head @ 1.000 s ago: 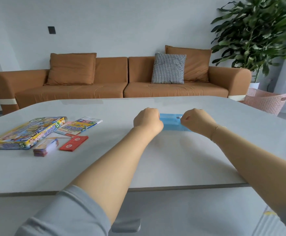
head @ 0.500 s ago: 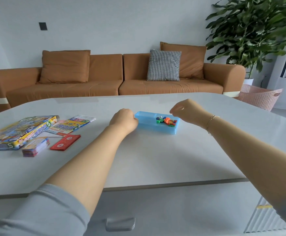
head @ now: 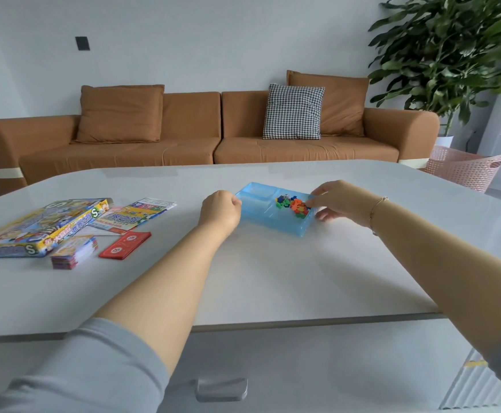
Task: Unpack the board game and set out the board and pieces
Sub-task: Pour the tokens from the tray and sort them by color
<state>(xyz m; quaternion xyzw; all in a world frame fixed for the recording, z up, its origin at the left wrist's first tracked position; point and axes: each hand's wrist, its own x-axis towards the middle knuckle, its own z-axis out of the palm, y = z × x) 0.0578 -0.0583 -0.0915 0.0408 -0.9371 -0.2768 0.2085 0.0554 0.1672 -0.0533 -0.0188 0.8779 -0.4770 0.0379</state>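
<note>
1. My fingers first: the left hand (head: 220, 207) is curling into a loose fist, its knuckles pressing against the left end of the blue tray (head: 268, 217); I cannot tell whether the fingertips are pinching the rim. The right hand (head: 340, 202) is spreading slightly, thumb and forefinger reaching over the tray's right rim toward the pieces, the other fingers resting on the table (head: 273, 278) just beside the tray.
2. The tray is sitting past mid-table, between my two hands. I am judging it to be thin moulded plastic: light, a bit flexible, and likely to slide on this smooth top, so I am bracing it by its end walls rather than lifting from one corner.
3. Inside, the right-hand compartment is holding a small heap of coloured pieces (head: 292, 204): orange, green, blue, one whitish. The far-left compartment is looking empty. The pieces seem tiny, hard and prone to scattering, so pinching them one at a time or tipping gently appears safest.
4. Over to the left, well apart from the tray, a card stack (head: 75, 251) and a red packet (head: 125, 244) are lying nearest me.
5. Beyond those, the game box (head: 39, 226) and a printed leaflet (head: 134, 215) are resting side by side, overlapping slightly.
</note>
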